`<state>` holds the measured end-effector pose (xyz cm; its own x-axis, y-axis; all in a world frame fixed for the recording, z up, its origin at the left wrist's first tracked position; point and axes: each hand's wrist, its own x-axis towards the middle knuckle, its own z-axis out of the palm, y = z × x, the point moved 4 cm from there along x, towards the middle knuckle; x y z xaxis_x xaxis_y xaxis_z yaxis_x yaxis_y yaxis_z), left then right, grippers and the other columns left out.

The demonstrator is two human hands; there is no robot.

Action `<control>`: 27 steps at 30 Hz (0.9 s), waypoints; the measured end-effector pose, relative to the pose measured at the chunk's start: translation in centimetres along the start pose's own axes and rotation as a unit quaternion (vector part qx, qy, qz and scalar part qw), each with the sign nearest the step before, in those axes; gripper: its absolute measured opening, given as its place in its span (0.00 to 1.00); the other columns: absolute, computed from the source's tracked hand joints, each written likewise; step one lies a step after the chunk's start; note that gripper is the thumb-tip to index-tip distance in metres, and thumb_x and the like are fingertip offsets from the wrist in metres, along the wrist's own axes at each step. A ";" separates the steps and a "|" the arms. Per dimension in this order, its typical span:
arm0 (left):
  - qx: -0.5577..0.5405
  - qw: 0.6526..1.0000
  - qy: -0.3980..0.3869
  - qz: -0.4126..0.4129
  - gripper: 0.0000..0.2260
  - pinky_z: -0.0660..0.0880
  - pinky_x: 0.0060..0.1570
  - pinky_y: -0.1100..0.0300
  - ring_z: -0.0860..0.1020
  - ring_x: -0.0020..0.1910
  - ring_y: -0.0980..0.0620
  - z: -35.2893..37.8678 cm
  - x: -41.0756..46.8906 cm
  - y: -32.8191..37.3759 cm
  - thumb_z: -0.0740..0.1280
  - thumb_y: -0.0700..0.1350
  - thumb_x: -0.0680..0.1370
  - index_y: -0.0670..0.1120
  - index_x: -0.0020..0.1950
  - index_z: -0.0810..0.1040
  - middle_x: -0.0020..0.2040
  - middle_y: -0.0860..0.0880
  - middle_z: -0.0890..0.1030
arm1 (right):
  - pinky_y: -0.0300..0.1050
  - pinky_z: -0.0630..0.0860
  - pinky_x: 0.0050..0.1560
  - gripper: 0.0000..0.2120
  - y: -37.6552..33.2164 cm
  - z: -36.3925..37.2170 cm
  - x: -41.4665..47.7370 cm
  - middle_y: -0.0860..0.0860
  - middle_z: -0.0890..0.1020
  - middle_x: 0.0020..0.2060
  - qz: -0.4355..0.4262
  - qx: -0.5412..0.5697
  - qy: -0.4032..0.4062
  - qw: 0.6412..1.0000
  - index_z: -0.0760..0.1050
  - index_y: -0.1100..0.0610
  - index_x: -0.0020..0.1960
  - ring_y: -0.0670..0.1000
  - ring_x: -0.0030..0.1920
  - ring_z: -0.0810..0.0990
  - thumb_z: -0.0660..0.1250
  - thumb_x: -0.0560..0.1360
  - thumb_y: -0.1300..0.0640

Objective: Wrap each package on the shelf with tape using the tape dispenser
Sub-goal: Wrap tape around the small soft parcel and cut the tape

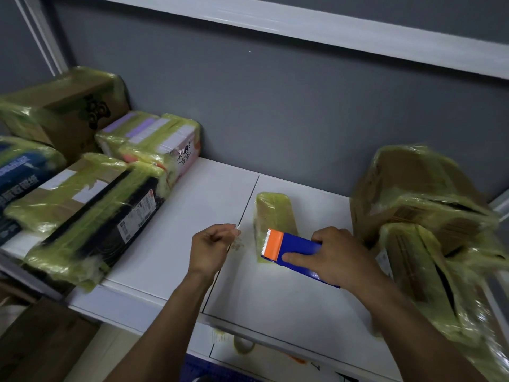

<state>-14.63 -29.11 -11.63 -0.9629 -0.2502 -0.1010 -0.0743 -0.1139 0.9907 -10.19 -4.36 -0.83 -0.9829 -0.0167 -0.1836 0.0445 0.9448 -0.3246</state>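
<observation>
On the white shelf [275, 293] the right hand [333, 257] grips the blue tape dispenser [298, 248], its orange toothed end over the near end of the small package [272, 210], which lies mid-shelf, already filmed in yellowish tape. The left hand [212, 248] hovers just beside it with fingers curled (whether they pinch a tape end, I cannot tell). Wrapped left packages [91, 194] stand well apart; the right heap [429, 216] crowds the right wrist. A tape roll [243, 345] lies below the shelf.

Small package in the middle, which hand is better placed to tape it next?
Right, probably. The right hand grips the tape dispenser, whose orange end lies over the small package. The left hand is beside the package, not touching it.
</observation>
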 end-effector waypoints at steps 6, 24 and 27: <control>-0.017 1.000 -0.004 -0.009 0.04 0.80 0.48 0.63 0.85 0.46 0.52 0.7 -0.4 -1.1 0.75 0.36 0.75 0.44 0.47 0.87 0.45 0.50 0.87 | 0.42 0.82 0.47 0.29 0.2 -0.3 0.2 0.45 0.83 0.52 0.008 -0.035 0.000 0.999 0.69 0.47 0.53 0.49 0.48 0.82 0.69 0.68 0.25; 0.065 0.996 -0.045 -0.042 0.05 0.79 0.55 0.59 0.83 0.51 0.59 4.2 0.1 -3.6 0.71 0.49 0.79 0.59 0.47 0.84 0.47 0.59 0.86 | 0.42 0.80 0.44 0.36 0.3 0.1 2.2 0.47 0.82 0.52 0.047 -0.076 -0.033 0.995 0.71 0.51 0.58 0.51 0.49 0.83 0.71 0.66 0.24; 0.083 0.995 -0.052 -0.036 0.06 0.79 0.58 0.58 0.83 0.53 0.58 4.6 0.4 -3.4 0.70 0.49 0.80 0.60 0.48 0.83 0.48 0.60 0.85 | 0.42 0.80 0.42 0.35 0.4 0.1 2.4 0.44 0.78 0.45 0.050 -0.067 -0.032 0.996 0.69 0.50 0.55 0.49 0.45 0.81 0.71 0.65 0.23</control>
<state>-15.95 -24.42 -14.60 -0.9744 -0.1462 -0.1709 -0.1777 0.0348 0.9835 -12.48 -4.09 -1.48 -0.9610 0.0630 -0.2693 0.1132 0.9781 -0.1749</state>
